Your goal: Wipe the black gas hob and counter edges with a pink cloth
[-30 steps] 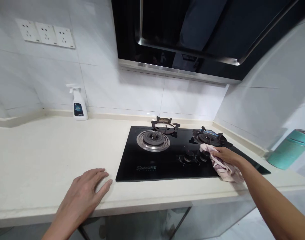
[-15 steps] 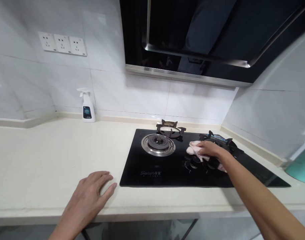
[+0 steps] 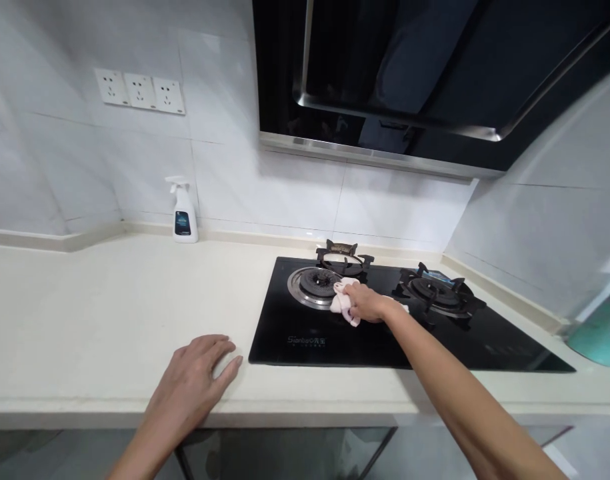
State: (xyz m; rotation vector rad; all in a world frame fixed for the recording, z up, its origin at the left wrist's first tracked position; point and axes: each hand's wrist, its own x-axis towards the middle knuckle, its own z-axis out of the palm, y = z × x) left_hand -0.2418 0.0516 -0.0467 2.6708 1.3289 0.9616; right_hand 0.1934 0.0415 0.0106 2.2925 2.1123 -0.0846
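Right hand grip: cloth bunched under fingers | on hob

Your left hand lies flat on the counter, just left of the hob; your right hand holds a cloth on the hob, against the left burner. A spray bottle stands behind, by the wall.
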